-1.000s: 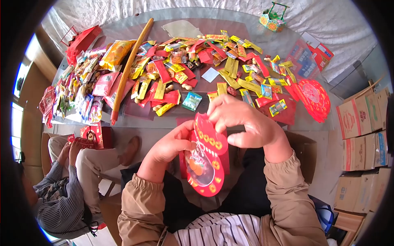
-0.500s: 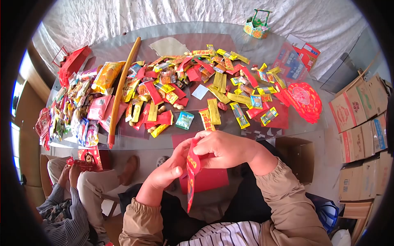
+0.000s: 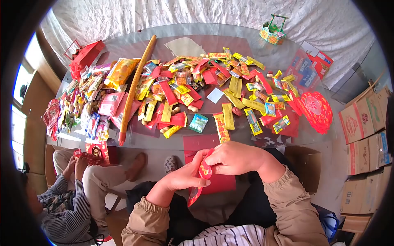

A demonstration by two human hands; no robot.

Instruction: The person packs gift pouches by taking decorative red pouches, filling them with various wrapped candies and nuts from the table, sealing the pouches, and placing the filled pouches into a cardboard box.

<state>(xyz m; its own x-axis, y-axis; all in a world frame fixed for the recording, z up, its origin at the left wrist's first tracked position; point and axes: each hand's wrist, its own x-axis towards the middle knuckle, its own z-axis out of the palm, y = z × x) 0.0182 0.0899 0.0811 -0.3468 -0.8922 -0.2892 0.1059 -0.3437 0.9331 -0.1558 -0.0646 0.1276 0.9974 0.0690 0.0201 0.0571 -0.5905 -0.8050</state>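
My left hand (image 3: 184, 175) grips a red paper packet (image 3: 194, 197) with gold print, its thumb lying along the near side. The packet is tilted, its lower end hanging toward my lap. My right hand (image 3: 240, 160) is closed on the packet's upper part, with the fingertips partly hidden. Just beyond my hands, at the table's near edge, lies a long red and yellow wrapped snack (image 3: 221, 128). A yellow stick packet (image 3: 228, 116) rests beside it. The green-blue sachet (image 3: 198, 123) lies a little to the left.
A glass table (image 3: 230, 35) carries piles of wrapped snacks and peanuts. A yellow-brown pole (image 3: 138, 88) crosses it. Red round packets (image 3: 316, 107) lie right; a green basket (image 3: 273, 33) stands behind. Cardboard boxes (image 3: 363, 147) are stacked right. Another person's hands (image 3: 78, 165) hold something red, left.
The view has shifted, so the table contents appear farther right. The red packet has turned from nearly edge-on and upright to a more slanted, curved position; both hands keep hold of it.
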